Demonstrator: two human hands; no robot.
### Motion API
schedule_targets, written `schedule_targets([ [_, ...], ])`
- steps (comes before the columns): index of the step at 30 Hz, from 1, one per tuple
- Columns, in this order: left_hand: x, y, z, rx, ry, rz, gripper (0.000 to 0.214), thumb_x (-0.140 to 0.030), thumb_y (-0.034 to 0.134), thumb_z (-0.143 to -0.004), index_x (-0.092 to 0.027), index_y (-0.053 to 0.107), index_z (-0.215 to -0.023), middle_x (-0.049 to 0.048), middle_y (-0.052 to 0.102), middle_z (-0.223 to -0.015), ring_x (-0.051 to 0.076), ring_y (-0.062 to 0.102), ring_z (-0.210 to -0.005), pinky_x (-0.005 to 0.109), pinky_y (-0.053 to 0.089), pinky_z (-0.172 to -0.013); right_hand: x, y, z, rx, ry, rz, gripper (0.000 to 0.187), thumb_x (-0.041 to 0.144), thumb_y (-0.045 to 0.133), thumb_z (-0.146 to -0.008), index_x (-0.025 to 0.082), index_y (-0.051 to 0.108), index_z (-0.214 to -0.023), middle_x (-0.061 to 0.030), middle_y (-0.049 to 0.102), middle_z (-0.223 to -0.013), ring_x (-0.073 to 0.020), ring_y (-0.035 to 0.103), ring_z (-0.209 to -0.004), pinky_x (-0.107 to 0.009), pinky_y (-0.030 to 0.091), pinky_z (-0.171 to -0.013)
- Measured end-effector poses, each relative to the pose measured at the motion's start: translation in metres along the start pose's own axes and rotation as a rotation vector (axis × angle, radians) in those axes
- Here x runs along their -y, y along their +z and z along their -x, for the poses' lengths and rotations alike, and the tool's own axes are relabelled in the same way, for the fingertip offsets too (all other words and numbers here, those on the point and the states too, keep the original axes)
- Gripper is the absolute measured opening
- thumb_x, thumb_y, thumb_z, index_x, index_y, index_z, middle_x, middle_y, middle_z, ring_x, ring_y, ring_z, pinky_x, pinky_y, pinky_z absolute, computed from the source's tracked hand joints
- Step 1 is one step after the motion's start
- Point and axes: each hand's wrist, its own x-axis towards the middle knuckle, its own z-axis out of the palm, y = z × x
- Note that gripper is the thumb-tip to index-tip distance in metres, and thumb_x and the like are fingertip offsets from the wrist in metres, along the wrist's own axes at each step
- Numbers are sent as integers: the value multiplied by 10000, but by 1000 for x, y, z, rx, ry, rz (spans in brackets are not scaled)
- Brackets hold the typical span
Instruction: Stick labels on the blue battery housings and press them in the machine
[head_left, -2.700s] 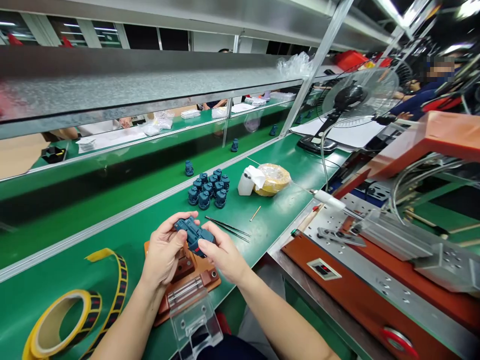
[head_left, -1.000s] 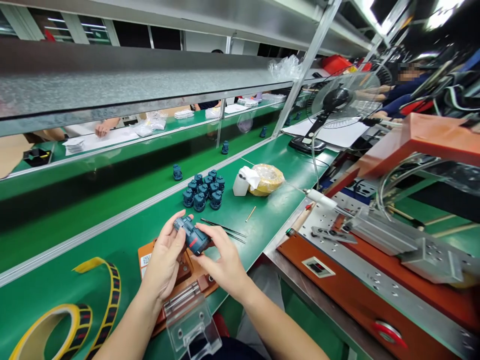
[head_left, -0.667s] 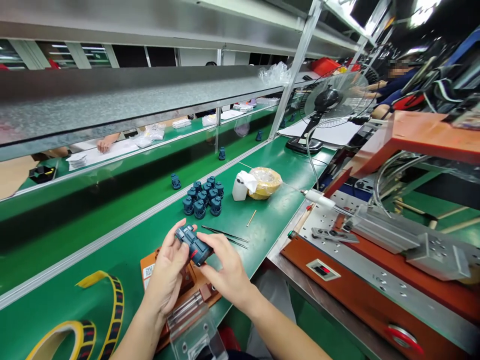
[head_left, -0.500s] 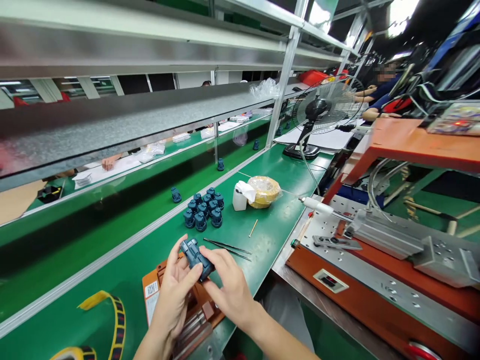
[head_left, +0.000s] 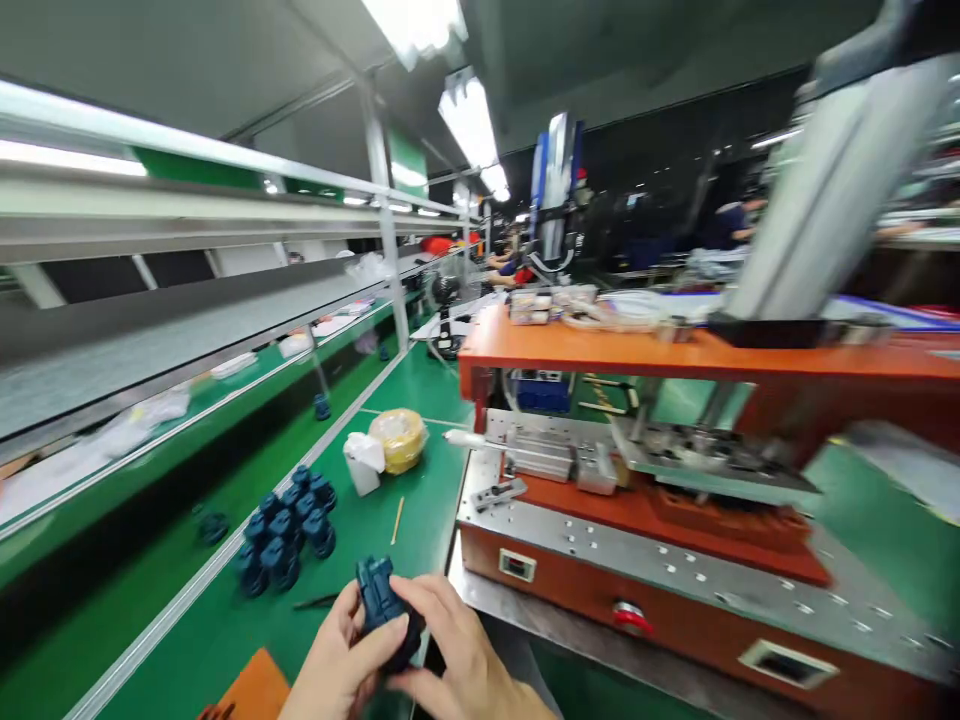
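Note:
A dark blue moulded plastic part (head_left: 377, 592) is held between my two hands at the bottom middle of the view. My left hand (head_left: 330, 655) is closed round its left side, the thumb lying across the front. On the other side my right hand (head_left: 454, 640) grips it with fingers at its upper edge and below. Beyond, to the left, several similar dark blue parts (head_left: 281, 530) stand in a cluster on the green bench. Dark tweezers (head_left: 315, 602) lie just left of my hands, partly hidden. An orange fixture (head_left: 251, 688) shows only in part at the bottom edge.
An orange press machine (head_left: 570, 350) with a metal bed fills the right side. A white bottle (head_left: 363, 465), a yellow tape roll (head_left: 399, 440) and a thin stick (head_left: 397, 520) are on the bench. Single blue parts (head_left: 214, 527) sit on the green conveyor (head_left: 161, 570). People work farther back.
My view has swung right and up, bringing the press machine into full sight and pushing the fixture mostly out of frame. Both hands keep hold of the blue plastic part, now more upright in view.

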Motion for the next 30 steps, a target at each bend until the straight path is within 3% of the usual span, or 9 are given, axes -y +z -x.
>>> schedule_targets([
  [4, 12, 25, -21, 158, -182, -51, 505, -328, 990, -507, -172, 772, -936, 126, 767, -978, 281, 738, -863, 371, 573, -757, -3, -66, 22, -62, 104, 128, 512, 366, 706, -915, 271, 542, -1391, -97, 667, -1104, -238, 660, -931, -338, 587, -765],
  [9, 20, 65, -27, 269, -307, -64, 439, -340, 975, -550, -214, 786, -926, 78, 767, -993, 227, 729, -862, 385, 569, -880, 5, -174, 52, -323, 194, 515, 128, 258, 605, -972, 229, 707, -1044, -72, 704, -948, -222, 660, -885, -355, 543, -793],
  [11, 23, 84, -29, 352, -304, -118, 471, -368, 956, -583, -237, 782, -1001, 73, 763, -1031, 247, 719, -948, 382, 554, -922, 7, -223, 62, -437, 250, 693, 164, 245, 560, -990, 216, 701, -911, -68, 696, -886, -220, 652, -870, -367, 529, -809],
  [14, 29, 120, -32, 474, -193, -292, 573, -420, 929, -610, -234, 756, -1123, 90, 753, -1099, 297, 688, -1065, 384, 526, -965, 1, -295, 67, -499, 396, 944, 206, 230, 508, -992, 181, 707, -974, -119, 693, -969, -263, 625, -974, -448, 489, -914],
  [18, 38, 173, -48, 563, 153, -593, 584, -451, 907, -614, -213, 740, -1121, 100, 748, -1147, 315, 676, -1085, 377, 524, -964, -26, -362, 52, -238, 468, 923, 291, 155, 768, -749, 176, 735, -1037, -107, 715, -1053, -290, 610, -1058, -456, 466, -983],
  [21, 45, 210, -69, 699, 375, -855, 503, -436, 821, -710, -225, 710, -1153, 87, 757, -1150, 316, 685, -1098, 416, 535, -974, -48, -384, 39, -52, 497, 849, 338, 126, 881, -581, 193, 753, -887, -46, 733, -927, -268, 646, -983, -400, 497, -943],
  [24, 51, 244, -89, 787, 696, -1075, 437, -351, 711, -818, -230, 671, -1236, 97, 711, -1277, 310, 656, -1189, 452, 506, -1039, -56, -386, 39, -46, 510, 812, 313, 149, 900, -602, 186, 741, -869, -46, 736, -913, -261, 673, -937, -379, 530, -888],
  [27, 57, 279, -104, 862, 913, -1221, 440, -243, 633, -881, -208, 624, -1320, 122, 647, -1371, 292, 631, -1236, 434, 505, -1050, -48, -374, 56, -224, 521, 834, 312, 176, 752, -823, 173, 689, -1129, -126, 693, -1171, -288, 646, -1108, -433, 516, -975],
  [30, 64, 312, -116, 879, 938, -1389, 512, -134, 614, -879, -192, 573, -1386, 120, 659, -1354, 278, 650, -1208, 405, 517, -1027, -29, -355, 87, -583, 425, 870, 375, 161, 594, -934, 184, 581, -1309, -157, 592, -1340, -278, 570, -1261, -459, 461, -1089],
])
